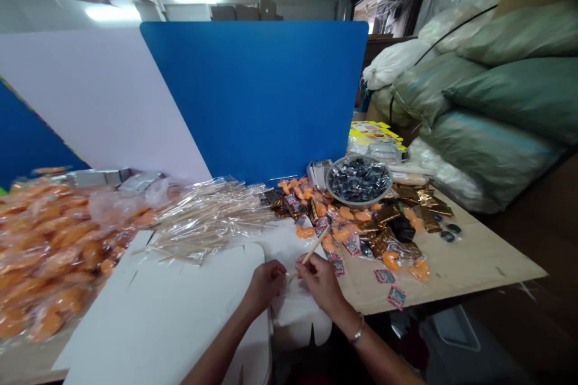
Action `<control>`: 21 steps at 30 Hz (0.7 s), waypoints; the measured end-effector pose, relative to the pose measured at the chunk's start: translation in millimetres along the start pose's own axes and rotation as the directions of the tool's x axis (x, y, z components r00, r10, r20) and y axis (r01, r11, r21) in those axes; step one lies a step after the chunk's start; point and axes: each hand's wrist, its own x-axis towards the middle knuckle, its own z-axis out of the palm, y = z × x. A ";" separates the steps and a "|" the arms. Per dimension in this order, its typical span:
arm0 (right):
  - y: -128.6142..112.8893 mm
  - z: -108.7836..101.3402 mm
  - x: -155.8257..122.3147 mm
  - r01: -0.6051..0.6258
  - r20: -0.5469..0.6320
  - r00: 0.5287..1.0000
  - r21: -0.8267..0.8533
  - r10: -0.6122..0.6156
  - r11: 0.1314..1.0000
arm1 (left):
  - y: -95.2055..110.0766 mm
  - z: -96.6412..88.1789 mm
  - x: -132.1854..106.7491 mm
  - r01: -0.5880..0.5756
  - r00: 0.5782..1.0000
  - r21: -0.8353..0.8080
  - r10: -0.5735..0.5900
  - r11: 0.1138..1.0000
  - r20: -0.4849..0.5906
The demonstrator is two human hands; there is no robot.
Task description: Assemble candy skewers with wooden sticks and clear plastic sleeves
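Note:
My right hand pinches a thin wooden stick, which slants up to the right. My left hand sits just beside its lower tip, with fingers drawn together; whatever they touch is hidden. Both hands hover over a white cut card sheet. Just beyond lie small printed paper tags, loose orange pieces and gold foil packets. A heap of cellophane-wrapped wooden sticks lies to the far left of my hands.
Bagged orange sweets pile up at the left, beside a white board. A bowl of dark wrapped items stands on the wooden tabletop. A blue divider rises behind, and large stuffed sacks bank up at the right.

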 end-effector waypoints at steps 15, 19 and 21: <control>5.6 10.7 -2.3 0.190 0.026 0.982 -0.093 -0.188 0.977 | 1.8 -5.3 -13.9 -0.080 0.996 -0.123 0.074 0.989 -0.050; 3.0 13.1 -2.9 0.251 0.060 0.967 -0.112 -0.246 0.961 | 11.3 -8.0 -16.5 -0.092 0.994 -0.161 0.081 0.983 -0.073; 2.4 14.1 -2.3 0.228 0.076 0.972 -0.067 -0.223 0.971 | 18.4 -10.0 -18.7 -0.098 0.993 -0.193 0.085 0.976 -0.077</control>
